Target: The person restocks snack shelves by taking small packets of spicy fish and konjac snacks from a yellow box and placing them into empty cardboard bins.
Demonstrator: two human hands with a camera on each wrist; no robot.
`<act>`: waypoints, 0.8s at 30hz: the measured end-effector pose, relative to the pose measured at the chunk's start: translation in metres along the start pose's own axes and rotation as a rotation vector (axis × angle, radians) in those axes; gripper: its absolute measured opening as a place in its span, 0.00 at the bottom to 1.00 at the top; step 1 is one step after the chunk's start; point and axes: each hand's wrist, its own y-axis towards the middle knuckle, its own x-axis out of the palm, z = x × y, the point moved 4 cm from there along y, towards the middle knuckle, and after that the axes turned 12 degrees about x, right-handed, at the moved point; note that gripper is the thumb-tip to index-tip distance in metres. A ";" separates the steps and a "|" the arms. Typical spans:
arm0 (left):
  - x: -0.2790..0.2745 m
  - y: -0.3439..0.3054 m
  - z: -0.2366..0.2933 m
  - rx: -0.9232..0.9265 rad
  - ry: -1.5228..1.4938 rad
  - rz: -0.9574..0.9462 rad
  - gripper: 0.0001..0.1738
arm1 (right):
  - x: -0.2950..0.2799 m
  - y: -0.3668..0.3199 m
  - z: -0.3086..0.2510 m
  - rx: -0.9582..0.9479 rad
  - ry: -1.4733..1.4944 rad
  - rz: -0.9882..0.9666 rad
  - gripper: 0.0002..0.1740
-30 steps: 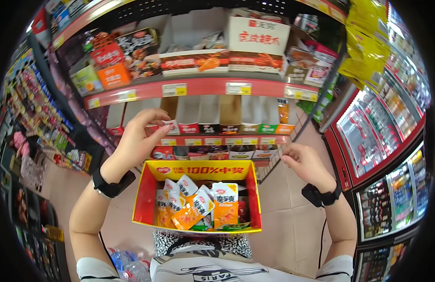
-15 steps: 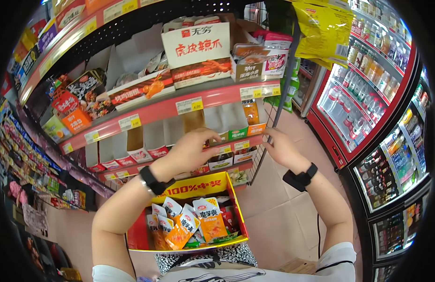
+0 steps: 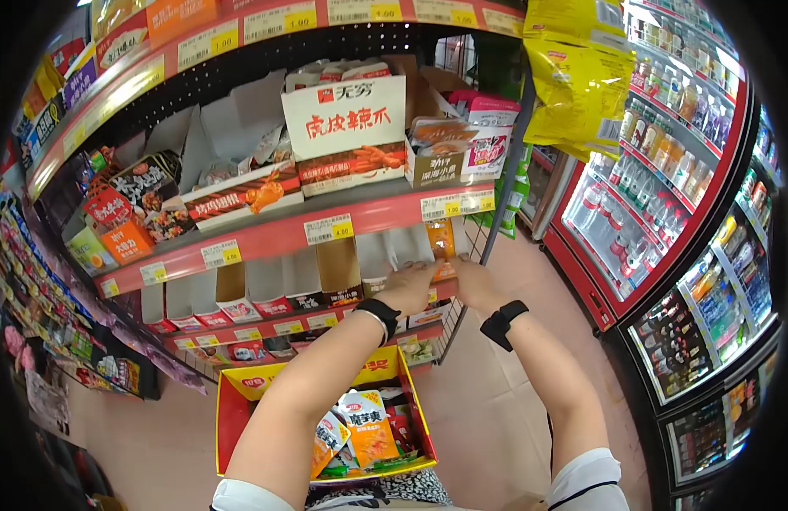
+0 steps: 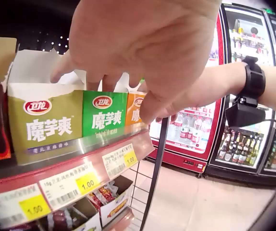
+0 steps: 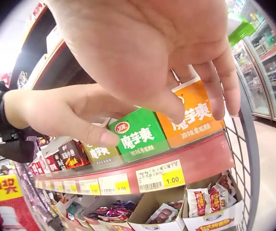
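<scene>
My left hand [image 3: 408,287] reaches over the green snack box [image 4: 104,114] on the shelf. In the left wrist view its fingers point down behind that box's front panel, and the thumb hangs in front. Beside it my right hand [image 3: 473,283] is at the orange snack box [image 5: 191,126] at the shelf's right end, thumb before the printed front and straight fingers at its right side. An olive box [image 4: 46,122] adjoins the green one. Below my forearms, a red and yellow carton [image 3: 232,426] holds several konjac snack packets [image 3: 372,426].
Open display boxes [image 3: 338,268] line this shelf, above price tags [image 5: 159,178]. A shelf overhead carries a white chicken-feet box [image 3: 347,128]. Yellow bags [image 3: 577,89] hang at the upper right. Wire mesh [image 5: 239,149] edges the rack, and drink fridges [image 3: 649,179] stand to the right.
Both hands have moved to the shelf's right end and come close together. A small white item at my left fingertips a second ago no longer shows. The view has turned rightward.
</scene>
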 end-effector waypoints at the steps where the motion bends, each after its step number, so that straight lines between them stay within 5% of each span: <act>1: 0.003 0.000 0.001 -0.006 -0.016 -0.004 0.41 | 0.001 0.001 0.001 0.000 -0.006 -0.017 0.19; 5: -0.001 -0.001 0.001 -0.053 -0.018 -0.089 0.43 | -0.016 0.018 -0.011 -0.031 -0.047 0.062 0.17; 7: -0.006 -0.005 0.004 -0.022 -0.022 -0.146 0.46 | -0.035 0.035 -0.026 -0.097 -0.030 0.322 0.17; 10: -0.009 -0.006 0.004 -0.014 -0.080 -0.203 0.48 | -0.042 0.071 -0.038 -0.157 -0.193 0.203 0.16; 13: -0.007 -0.005 0.000 0.009 -0.123 -0.223 0.49 | -0.013 0.118 -0.014 -0.100 0.210 0.358 0.14; 16: -0.002 -0.004 -0.003 0.025 -0.153 -0.198 0.50 | -0.014 0.144 -0.033 -0.141 0.215 0.381 0.14; 24: -0.006 -0.006 -0.004 0.040 -0.187 -0.212 0.51 | -0.005 0.132 -0.040 -0.184 0.186 0.397 0.14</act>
